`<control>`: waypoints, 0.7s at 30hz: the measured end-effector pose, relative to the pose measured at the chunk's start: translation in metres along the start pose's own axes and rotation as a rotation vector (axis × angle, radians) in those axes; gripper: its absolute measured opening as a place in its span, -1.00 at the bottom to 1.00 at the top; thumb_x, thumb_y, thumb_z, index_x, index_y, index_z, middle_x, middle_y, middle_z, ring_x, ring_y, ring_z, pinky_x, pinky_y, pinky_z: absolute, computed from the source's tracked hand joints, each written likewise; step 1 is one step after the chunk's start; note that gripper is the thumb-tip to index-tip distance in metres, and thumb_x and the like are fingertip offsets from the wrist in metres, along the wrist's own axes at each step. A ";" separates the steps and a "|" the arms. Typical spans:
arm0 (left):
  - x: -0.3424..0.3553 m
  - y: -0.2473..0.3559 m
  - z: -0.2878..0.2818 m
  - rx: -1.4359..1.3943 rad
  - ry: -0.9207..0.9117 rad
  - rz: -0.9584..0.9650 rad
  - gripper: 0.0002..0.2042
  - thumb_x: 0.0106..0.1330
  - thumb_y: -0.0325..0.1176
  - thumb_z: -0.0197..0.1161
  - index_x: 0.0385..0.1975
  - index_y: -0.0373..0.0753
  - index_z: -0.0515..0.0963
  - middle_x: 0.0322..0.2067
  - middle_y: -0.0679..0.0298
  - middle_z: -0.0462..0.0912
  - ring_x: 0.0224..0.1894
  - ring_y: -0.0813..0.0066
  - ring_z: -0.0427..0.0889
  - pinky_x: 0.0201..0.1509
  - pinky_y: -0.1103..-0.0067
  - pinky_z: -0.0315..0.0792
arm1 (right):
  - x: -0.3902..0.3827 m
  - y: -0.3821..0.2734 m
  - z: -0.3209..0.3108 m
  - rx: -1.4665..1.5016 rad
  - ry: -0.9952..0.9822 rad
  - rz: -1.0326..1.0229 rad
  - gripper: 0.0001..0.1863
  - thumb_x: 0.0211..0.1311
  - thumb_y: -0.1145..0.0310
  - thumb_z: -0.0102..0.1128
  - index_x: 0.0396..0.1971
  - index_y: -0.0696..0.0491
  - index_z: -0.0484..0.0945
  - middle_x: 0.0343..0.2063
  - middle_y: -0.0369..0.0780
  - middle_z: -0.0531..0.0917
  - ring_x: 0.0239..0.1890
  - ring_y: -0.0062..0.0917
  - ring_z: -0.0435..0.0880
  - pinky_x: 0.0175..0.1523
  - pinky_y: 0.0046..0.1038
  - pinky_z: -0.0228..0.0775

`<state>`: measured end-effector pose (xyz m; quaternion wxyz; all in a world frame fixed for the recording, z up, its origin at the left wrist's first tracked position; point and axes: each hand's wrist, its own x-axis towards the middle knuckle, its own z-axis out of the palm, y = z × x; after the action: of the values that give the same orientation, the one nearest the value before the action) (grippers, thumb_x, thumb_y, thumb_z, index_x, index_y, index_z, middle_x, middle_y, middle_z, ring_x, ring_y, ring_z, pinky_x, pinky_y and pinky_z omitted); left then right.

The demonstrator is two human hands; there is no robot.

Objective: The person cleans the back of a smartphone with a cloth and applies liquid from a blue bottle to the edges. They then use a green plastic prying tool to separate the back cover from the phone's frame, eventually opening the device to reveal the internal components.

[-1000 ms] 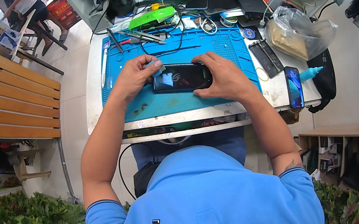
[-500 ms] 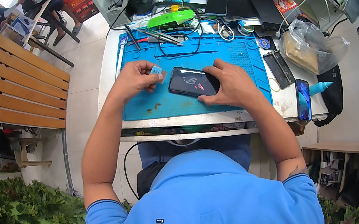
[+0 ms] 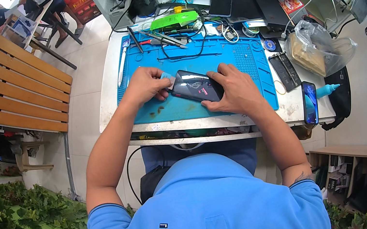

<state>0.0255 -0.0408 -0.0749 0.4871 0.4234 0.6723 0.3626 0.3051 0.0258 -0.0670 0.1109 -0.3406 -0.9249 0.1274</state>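
A black smartphone (image 3: 193, 87) with a lit logo on its screen lies tilted on the blue work mat (image 3: 144, 114). My right hand (image 3: 233, 88) grips its right end, thumb on the near edge and fingers on the far edge. My left hand (image 3: 149, 86) is closed in a pinch on a small thin card (image 3: 170, 78), pale blue and grey, at the phone's left end. The card appears to touch the phone's edge there; my fingers hide part of it.
Beyond the phone are tweezers (image 3: 169, 38), a green strip-shaped thing (image 3: 174, 19) and tangled cables. On the right stand a plastic bag (image 3: 316, 47), a second phone (image 3: 310, 102) and a light-blue bottle (image 3: 328, 89). A slatted wooden bench (image 3: 16, 85) is at left; people are behind it.
My left hand has moved right with the card, bringing it from beside the phone to its left end. The right hand keeps its hold; the phone has barely shifted.
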 end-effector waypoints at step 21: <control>-0.003 0.017 0.013 0.262 0.084 0.026 -0.78 0.25 -0.39 0.48 -0.26 -0.44 0.70 -0.52 0.24 0.73 -0.55 0.54 0.74 -0.48 0.61 0.62 | -0.002 0.004 0.002 0.026 0.016 -0.025 -0.19 -0.06 -0.15 0.53 0.12 0.13 0.67 -0.10 -0.11 0.60 0.01 -0.23 0.60 0.02 -0.19 0.60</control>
<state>0.0423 -0.0361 -0.0615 0.3945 0.4764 0.7281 0.2953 0.3086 0.0267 -0.0708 0.1244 -0.3288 -0.9264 0.1351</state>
